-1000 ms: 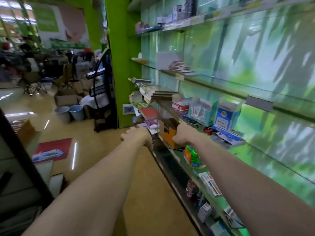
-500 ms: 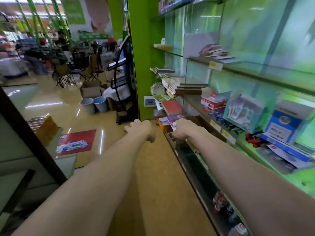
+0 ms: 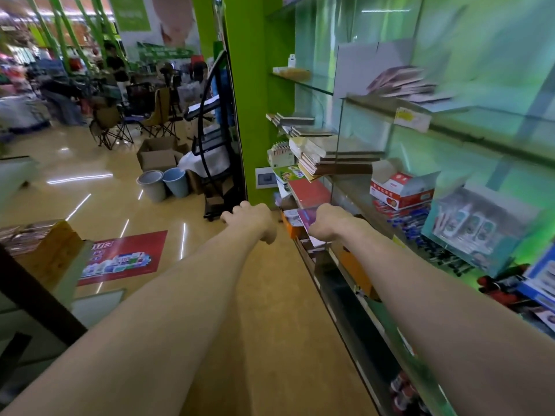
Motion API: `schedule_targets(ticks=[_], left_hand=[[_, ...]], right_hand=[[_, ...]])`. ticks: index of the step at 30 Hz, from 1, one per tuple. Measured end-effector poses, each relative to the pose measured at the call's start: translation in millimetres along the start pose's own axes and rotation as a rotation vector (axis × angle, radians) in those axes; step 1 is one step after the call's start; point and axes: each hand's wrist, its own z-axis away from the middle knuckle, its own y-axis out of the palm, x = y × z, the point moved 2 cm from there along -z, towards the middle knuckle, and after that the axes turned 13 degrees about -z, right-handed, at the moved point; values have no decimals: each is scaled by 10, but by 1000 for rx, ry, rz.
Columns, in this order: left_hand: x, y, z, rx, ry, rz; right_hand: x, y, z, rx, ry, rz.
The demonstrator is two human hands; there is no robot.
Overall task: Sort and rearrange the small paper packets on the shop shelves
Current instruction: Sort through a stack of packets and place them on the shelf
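At the near end of the glass shop shelves (image 3: 390,100), along the right side of the aisle, both bare arms stretched forward. Right hand (image 3: 326,225) closed around a small purple-pink paper packet (image 3: 307,217), pinched at its lower edge, the packet tilted up and leftward just above the front of a low shelf. More packets and flat cards (image 3: 292,219) lying directly behind and below it, beside an orange box (image 3: 292,231). Left hand (image 3: 252,217) curled into a loose fist over the open floor, knuckles up, apart from the shelf edge; cannot tell whether anything sits inside it. Higher up on the shelving, stacked notebooks (image 3: 330,160) with brown spines, a red flat book (image 3: 309,193) below them, and a red-and-white open carton (image 3: 401,190) further right. Blurred pink packets (image 3: 402,84) on the upper glass level. Across the glossy floor to the left, two grey-blue buckets (image 3: 163,184) beside a cardboard box (image 3: 157,156), and a red floor sticker (image 3: 123,258).
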Motion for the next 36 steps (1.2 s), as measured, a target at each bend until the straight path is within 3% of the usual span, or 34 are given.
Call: schedule_targets(ticks=[10,19,26,36], left_hand=[[-169,-259,-936,-34,101,-28],[-85,-602,-1932,-83,279,-27],[13,-986,-2552,-186,459,-53],[-227,-1745,-2823,-371,684,110]], right_hand=[[24,-158,-768,-60,80,-82],[359,-268,-1483,-131,201,-2],[745,-493,-1910,-276,264,-12],[1022,-1037,-2097,-534,289,89]])
